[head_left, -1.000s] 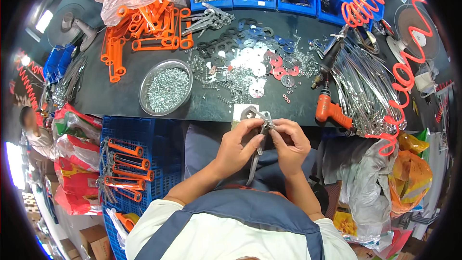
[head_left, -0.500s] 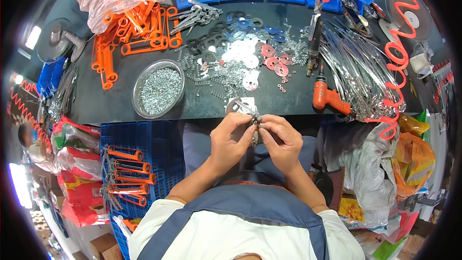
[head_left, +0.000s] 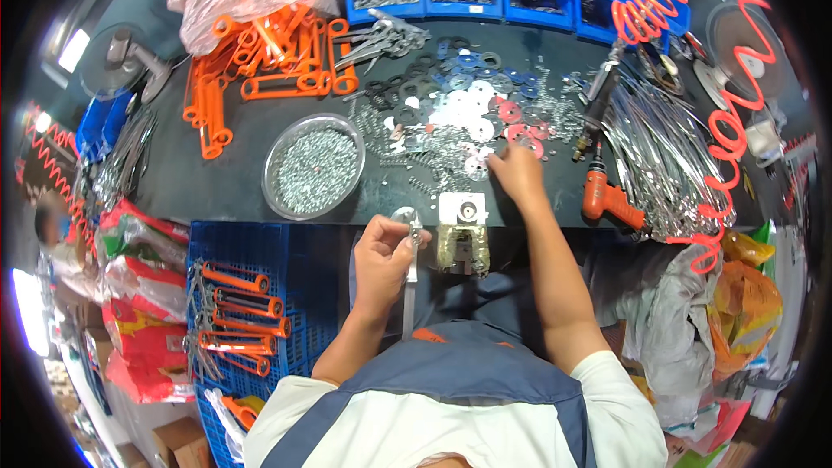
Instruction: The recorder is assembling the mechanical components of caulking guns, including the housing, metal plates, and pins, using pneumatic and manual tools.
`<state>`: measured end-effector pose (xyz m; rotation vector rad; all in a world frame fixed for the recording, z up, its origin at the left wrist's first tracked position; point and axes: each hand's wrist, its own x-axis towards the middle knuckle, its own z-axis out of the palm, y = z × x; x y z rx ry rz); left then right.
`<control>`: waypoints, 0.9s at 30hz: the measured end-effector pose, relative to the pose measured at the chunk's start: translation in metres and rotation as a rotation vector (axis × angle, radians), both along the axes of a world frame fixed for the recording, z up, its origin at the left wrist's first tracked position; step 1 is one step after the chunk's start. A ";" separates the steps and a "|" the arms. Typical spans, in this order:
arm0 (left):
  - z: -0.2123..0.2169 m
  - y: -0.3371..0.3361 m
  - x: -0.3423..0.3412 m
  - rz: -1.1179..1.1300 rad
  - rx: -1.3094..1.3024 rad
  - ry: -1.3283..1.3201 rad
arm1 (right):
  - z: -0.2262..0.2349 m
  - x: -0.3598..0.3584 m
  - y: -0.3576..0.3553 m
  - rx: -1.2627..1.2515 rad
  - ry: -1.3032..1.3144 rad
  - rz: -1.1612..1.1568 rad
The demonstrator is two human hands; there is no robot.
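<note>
My left hand [head_left: 380,262], fingers closed, pinches a long flat metal strip [head_left: 410,303] with a rounded head, held upright just off the table's front edge. My right hand [head_left: 522,175] reaches forward over the table. Its fingertips are down among small parts at the right edge of a pale round disc [head_left: 476,166]; whatever they pinch is hidden. Between the hands, at the table edge, stands a metal fixture [head_left: 451,201] with a round piece on its top plate. Yellowish wrapping [head_left: 449,247] covers the part below. Red discs [head_left: 510,111] and loose springs [head_left: 423,185] lie around the right hand.
A clear bowl of small metal pieces [head_left: 276,195] stands left. Orange handles [head_left: 208,117] lie behind it. An orange power driver [head_left: 607,198] and a heap of metal strips [head_left: 667,160] lie right, under a coiled red hose [head_left: 726,130]. Blue bins [head_left: 386,9] line the back.
Both hands were together over the fixture. They have parted: the left drew back leftward with the metal strip, the right went forward and right to the discs. The view has shifted slightly.
</note>
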<state>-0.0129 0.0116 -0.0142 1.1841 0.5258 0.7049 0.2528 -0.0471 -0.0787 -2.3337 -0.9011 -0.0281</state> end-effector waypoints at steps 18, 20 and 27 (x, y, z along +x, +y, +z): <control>0.032 -0.012 0.030 -0.026 0.070 0.140 | 0.078 -0.067 -0.049 1.060 0.949 0.274; 0.024 -0.016 0.036 -0.048 -0.055 0.052 | 0.092 -0.105 -0.071 0.996 0.734 0.213; 0.015 -0.015 0.021 -0.001 -0.118 -0.038 | 0.106 -0.131 -0.064 0.708 -0.250 0.794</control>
